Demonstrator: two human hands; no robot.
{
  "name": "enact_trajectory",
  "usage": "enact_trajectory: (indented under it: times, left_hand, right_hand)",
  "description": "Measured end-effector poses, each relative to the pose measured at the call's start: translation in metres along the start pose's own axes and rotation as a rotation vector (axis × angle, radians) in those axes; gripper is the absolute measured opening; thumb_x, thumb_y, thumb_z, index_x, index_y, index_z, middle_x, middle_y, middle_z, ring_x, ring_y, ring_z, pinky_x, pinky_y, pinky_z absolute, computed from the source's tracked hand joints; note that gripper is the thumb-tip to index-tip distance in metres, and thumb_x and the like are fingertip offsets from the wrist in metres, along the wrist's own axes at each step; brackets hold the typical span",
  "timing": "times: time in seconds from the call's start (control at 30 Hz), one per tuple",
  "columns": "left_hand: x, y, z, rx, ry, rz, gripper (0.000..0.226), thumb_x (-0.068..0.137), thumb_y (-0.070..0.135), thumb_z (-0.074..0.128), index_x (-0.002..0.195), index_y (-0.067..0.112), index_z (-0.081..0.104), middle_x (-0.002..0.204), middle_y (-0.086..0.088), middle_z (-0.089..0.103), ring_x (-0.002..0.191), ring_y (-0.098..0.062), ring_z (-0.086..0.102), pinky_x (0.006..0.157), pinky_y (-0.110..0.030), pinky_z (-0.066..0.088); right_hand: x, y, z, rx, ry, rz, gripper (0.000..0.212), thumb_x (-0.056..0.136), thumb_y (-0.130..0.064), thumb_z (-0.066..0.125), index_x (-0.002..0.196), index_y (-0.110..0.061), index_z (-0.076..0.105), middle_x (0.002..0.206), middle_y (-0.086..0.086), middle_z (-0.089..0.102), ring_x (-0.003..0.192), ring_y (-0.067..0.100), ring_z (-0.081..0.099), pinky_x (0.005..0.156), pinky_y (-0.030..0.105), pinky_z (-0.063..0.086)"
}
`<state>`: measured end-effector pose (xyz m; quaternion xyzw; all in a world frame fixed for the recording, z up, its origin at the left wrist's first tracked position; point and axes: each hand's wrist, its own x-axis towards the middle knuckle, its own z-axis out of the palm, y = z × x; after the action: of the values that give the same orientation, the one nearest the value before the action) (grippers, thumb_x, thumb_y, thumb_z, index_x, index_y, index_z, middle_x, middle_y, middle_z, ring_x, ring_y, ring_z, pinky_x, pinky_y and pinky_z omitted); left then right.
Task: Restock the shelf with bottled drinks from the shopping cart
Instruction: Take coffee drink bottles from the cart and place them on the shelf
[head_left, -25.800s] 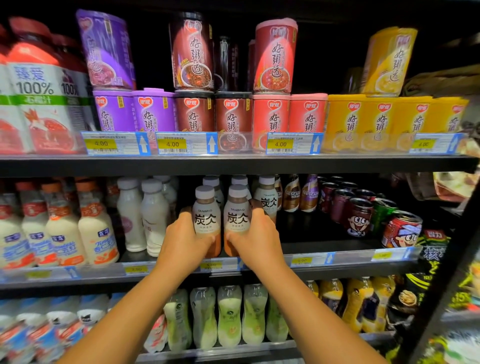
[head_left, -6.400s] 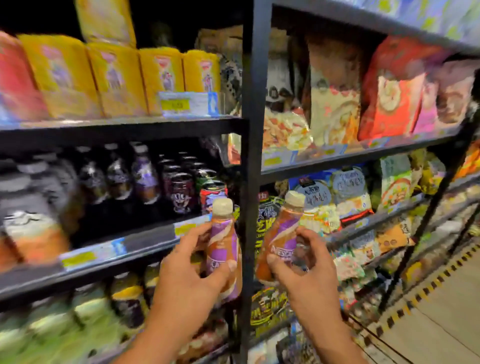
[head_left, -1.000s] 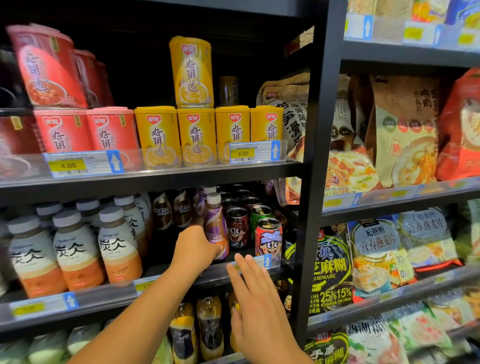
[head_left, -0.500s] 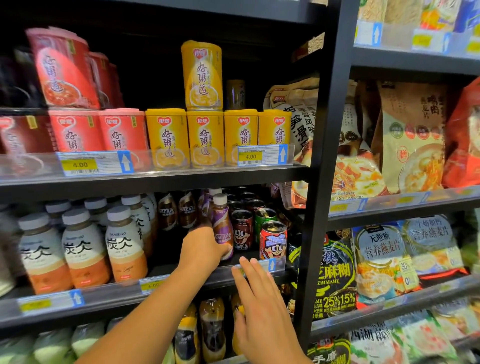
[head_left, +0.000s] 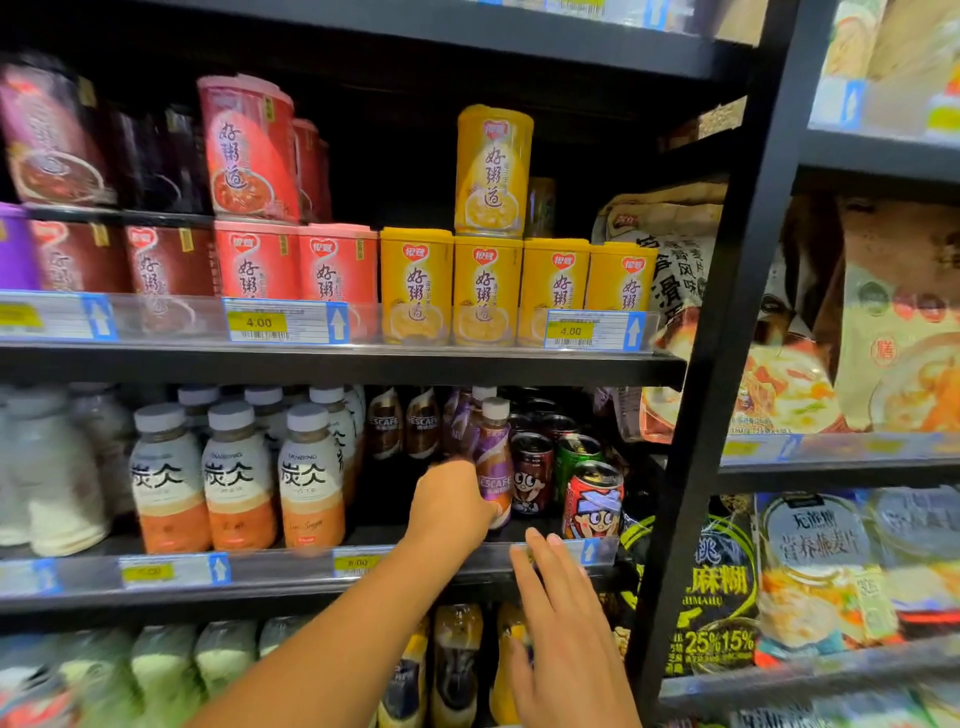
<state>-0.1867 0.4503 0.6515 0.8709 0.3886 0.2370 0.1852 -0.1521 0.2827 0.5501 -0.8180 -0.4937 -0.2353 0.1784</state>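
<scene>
A: Middle shelf (head_left: 291, 577), and the left hand (head_left: 451, 503) is right in there, fingers wrapped round the lower body of the purple bottle (head_left: 493, 462).

B: Upright, that bottle, white cap on top, base at shelf level as far as I can see. The hand covers the bottom of it, so I cannot tell whether it is fully set down.

A: Look at its neighbours. Cans (head_left: 592, 501) just to its right, a dark one touching or nearly touching it, then a red cartoon one at the front edge.

B: And brown bottles (head_left: 402, 423) further back on its left, with a bare gap of shelf in front of them.

A: Right hand (head_left: 563, 618)?

B: Holding nothing. Fingers straight and together, pointing up at the price rail (head_left: 589, 552), fingertips at the rail below the red can. Contact or just short of it, too close to call.

A: Left of the gap, three white-capped bottles (head_left: 239, 478) with orange bottoms line the front, more behind.

B: Above, yellow and red tubs (head_left: 485, 291), one yellow stacked on the row. Below the hands, more bottles, partly hidden by the forearm and blurred.

A: Snack bags fill the bay right of the black post (head_left: 727, 312).
</scene>
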Motion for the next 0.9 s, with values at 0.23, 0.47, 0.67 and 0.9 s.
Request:
enact_trajectory:
  times: [0.23, 0.47, 0.67, 0.9]
  left_hand:
    - [0.001, 0.000, 0.003, 0.000, 0.006, -0.011, 0.052, 0.079, 0.038, 0.083, 0.122, 0.015, 0.066, 0.117, -0.006, 0.070, 0.109, -0.023, 0.067, 0.090, -0.034, 0.056]
    - [0.000, -0.001, 0.001, 0.009, -0.014, -0.011, 0.053, 0.080, 0.039, 0.082, 0.124, 0.015, 0.065, 0.118, -0.005, 0.069, 0.107, -0.022, 0.066, 0.089, -0.034, 0.057]
    - [-0.020, -0.007, -0.021, -0.052, -0.018, 0.078, 0.046, 0.087, 0.056, 0.068, 0.112, 0.019, 0.059, 0.106, -0.001, 0.064, 0.091, -0.016, 0.063, 0.079, -0.034, 0.058]
    - [-0.094, -0.067, -0.056, 0.057, 0.236, 0.461, 0.068, 0.098, 0.069, 0.033, 0.157, 0.035, 0.033, 0.164, 0.014, 0.027, 0.154, -0.008, 0.015, 0.124, -0.045, 0.023]
  right_hand:
    - [0.000, 0.002, -0.001, -0.013, -0.037, -0.021, 0.115, 0.042, -0.044, 0.090, 0.147, -0.020, 0.049, 0.153, 0.001, 0.053, 0.144, 0.021, 0.036, 0.105, 0.039, 0.042]
    - [-0.002, -0.003, -0.009, 0.029, -0.108, 0.003, 0.115, 0.041, -0.043, 0.089, 0.147, -0.022, 0.048, 0.153, -0.001, 0.053, 0.144, 0.019, 0.036, 0.106, 0.038, 0.042]
    - [-0.003, -0.007, -0.020, 0.062, -0.184, 0.058, 0.108, 0.057, -0.042, 0.085, 0.155, -0.023, 0.042, 0.165, -0.003, 0.035, 0.152, 0.017, 0.023, 0.115, 0.043, 0.039]
    - [-0.002, -0.017, -0.047, 0.152, -0.071, 0.081, 0.077, 0.102, -0.059, 0.042, 0.164, -0.041, 0.000, 0.166, -0.022, -0.027, 0.152, 0.003, -0.028, 0.128, 0.035, -0.007]
